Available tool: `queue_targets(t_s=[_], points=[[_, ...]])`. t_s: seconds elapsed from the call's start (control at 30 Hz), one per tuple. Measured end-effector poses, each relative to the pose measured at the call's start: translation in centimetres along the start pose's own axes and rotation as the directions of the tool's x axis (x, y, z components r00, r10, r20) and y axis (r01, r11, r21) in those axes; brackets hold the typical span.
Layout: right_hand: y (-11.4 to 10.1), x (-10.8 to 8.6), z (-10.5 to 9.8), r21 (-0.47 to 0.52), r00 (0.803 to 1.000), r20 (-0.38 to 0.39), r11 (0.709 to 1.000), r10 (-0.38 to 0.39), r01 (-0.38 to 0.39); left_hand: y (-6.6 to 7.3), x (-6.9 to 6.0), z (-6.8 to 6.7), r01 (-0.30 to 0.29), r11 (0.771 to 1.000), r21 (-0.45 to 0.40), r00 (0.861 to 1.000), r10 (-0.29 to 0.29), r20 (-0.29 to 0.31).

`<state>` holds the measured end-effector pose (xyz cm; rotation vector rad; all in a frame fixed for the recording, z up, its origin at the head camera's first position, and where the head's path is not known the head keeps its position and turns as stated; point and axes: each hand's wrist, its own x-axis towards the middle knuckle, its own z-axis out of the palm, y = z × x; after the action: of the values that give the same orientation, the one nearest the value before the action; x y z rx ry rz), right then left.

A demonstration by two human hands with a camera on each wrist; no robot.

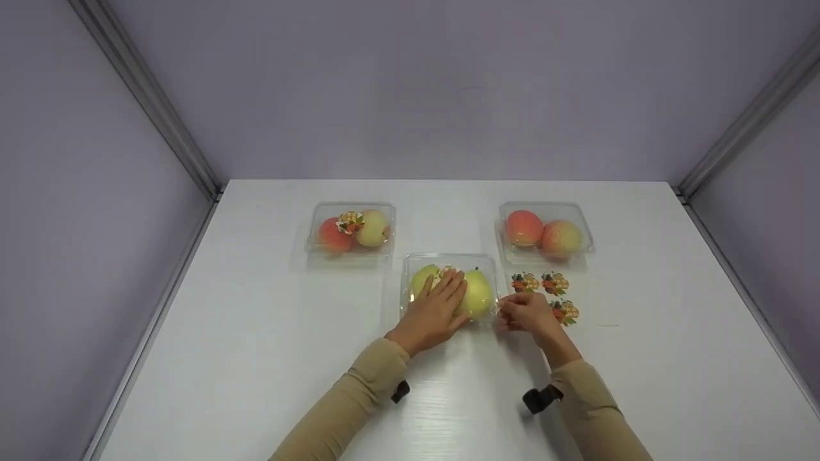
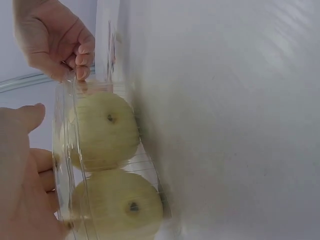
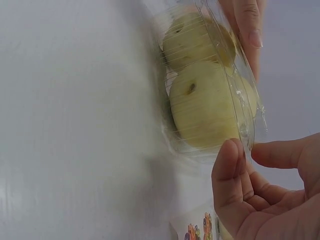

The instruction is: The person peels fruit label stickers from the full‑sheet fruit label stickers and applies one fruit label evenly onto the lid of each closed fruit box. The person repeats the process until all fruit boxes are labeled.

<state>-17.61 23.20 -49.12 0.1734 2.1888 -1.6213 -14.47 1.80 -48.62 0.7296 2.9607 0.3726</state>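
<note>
A clear plastic clamshell box (image 1: 418, 257) holds two yellow-green pears (image 1: 477, 296). My left hand (image 1: 430, 317) rests on its lid with straight fingers, partly covering a printed sticker (image 1: 448, 270) there. At the box's right edge, my right hand (image 1: 526, 312) pinches the rim between thumb and curled fingers. In the right wrist view, the rim lies between the thumb (image 3: 277, 154) and forefinger. Through the box's side in the left wrist view, the dark ends of both pears (image 2: 117, 202) show. The lid's surface under the left palm is hidden.
Behind at left stands a clear box (image 1: 320, 210) with a red and a pale fruit, a fruit-print sticker (image 1: 350, 222) on its lid. Another box (image 1: 544, 207) with two reddish fruits stands back right. Beside my right hand lies a sheet with several stickers (image 1: 555, 283).
</note>
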Motion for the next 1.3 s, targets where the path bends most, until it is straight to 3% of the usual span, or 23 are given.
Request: queue_targets(t_s=[0.13,0.27,0.5,0.67,0.87,1.03,1.13,1.3], points=[[0.0,0.0,0.0,-0.016,1.000,-0.004,1.000,0.000,0.000,0.3,-0.3,0.2,-0.049,0.997,0.058,0.998,0.050,-0.027],[0.0,0.0,0.0,-0.020,1.000,-0.008,1.000,0.003,-0.003,0.0,-0.6,0.4,-0.061,0.993,0.100,0.997,0.065,-0.046],[-0.1,0.1,0.0,-0.030,1.000,-0.011,1.000,0.005,-0.005,-0.9,-1.0,0.2,-0.039,0.996,0.082,0.998,0.043,-0.051],[-0.2,0.1,0.0,-0.025,1.000,-0.013,1.000,0.008,-0.008,-1.7,-1.5,-0.1,0.005,0.998,0.065,0.995,0.001,-0.096],[0.0,0.1,-0.1,-0.009,1.000,-0.005,1.000,0.002,-0.002,-1.7,-1.8,0.1,0.031,0.998,0.047,0.994,-0.026,-0.106],[0.1,0.0,0.0,0.000,1.000,0.002,1.000,-0.007,0.007,-1.2,-2.2,0.6,-0.019,0.999,0.035,0.994,0.023,-0.106],[0.0,0.0,0.0,-0.009,1.000,-0.003,1.000,-0.006,0.006,-1.2,-2.5,0.9,-0.056,0.994,0.091,0.988,0.068,-0.138],[0.0,0.1,0.1,-0.015,1.000,-0.006,1.000,-0.002,0.002,-1.7,-2.8,0.9,-0.051,0.983,0.176,0.972,0.089,-0.218]])
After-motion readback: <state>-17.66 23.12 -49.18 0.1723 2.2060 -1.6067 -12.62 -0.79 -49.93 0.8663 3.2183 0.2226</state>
